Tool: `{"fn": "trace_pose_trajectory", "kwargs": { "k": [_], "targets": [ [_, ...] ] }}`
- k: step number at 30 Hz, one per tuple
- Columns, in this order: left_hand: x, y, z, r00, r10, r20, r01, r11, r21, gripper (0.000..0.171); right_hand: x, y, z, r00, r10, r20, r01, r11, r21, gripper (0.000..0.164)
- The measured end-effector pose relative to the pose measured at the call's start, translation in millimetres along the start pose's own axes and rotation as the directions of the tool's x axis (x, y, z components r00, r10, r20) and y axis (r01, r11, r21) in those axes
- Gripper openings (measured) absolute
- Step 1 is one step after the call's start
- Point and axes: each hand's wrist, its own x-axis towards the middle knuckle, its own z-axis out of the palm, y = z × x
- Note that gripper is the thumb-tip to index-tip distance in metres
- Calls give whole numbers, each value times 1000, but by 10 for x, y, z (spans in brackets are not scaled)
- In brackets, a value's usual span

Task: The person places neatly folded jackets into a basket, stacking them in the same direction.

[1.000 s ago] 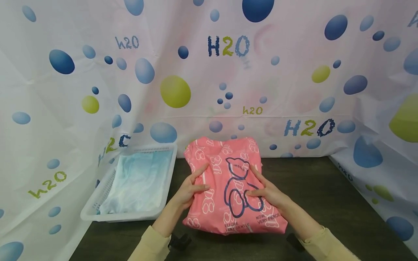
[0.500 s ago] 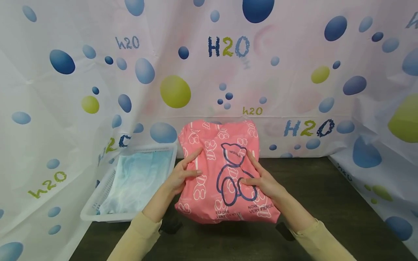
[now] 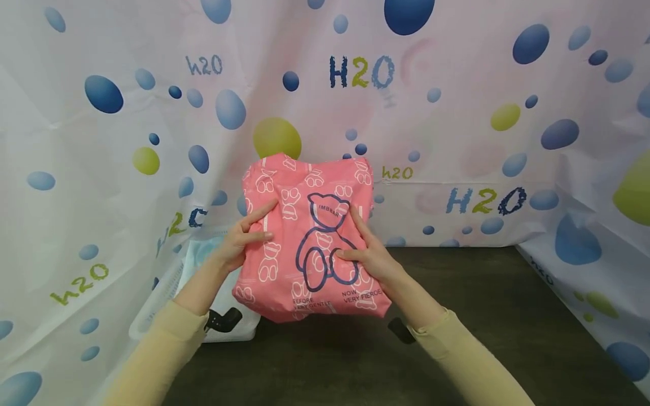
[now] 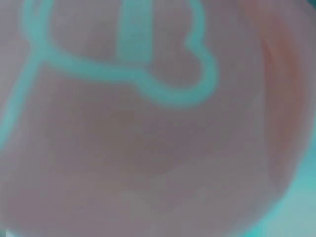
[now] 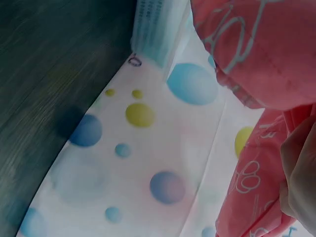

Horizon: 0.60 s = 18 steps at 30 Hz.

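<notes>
A full-looking pink bag (image 3: 315, 237) with white bear outlines and a large navy bear is held up over the table, its printed face toward me. My left hand (image 3: 238, 242) grips its left side, thumb and a finger showing on the front. At the opposite side my right hand (image 3: 376, 256) grips it the same way; the remaining fingers go behind the bag. The bag's pink surface (image 4: 138, 143) fills most of the left wrist view, very close and blurred. In the right wrist view, part of the right hand (image 5: 302, 173) presses into a fold of the bag (image 5: 252, 182).
Behind the left forearm stands a white plastic basket (image 3: 147, 316) with a pale blue sheet-like item (image 3: 199, 254) in it, partly covered by the bag and arm. A dark wooden table (image 3: 472, 327) lies below. A white dotted sheet (image 3: 457, 124) hangs behind and along both sides.
Both hands have raised the bag and carried it leftward, so that it now covers part of the basket. The view has shifted slightly. The grip looks the same.
</notes>
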Motion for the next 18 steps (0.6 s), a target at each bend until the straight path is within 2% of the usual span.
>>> {"fn": "trace_pose_trajectory", "kwargs": {
  "k": [6,11,14,18],
  "targets": [
    [-112,308,-287,997,-12,-71,17,997,75,63,313,-73,321,999,-49,3,49,999,-10,97],
    [-182,534,-476,997,7,-77,-2,998,57,59,510,-153,543,994,-106,22,106,994,-18,98],
    [-221,626,-605,994,38,-100,-33,998,52,57,639,-148,680,988,-146,42,147,989,-24,100],
    [-277,700,-792,984,67,-165,-55,996,76,53,850,-60,872,978,-201,64,202,979,-13,100]
  ]
}}
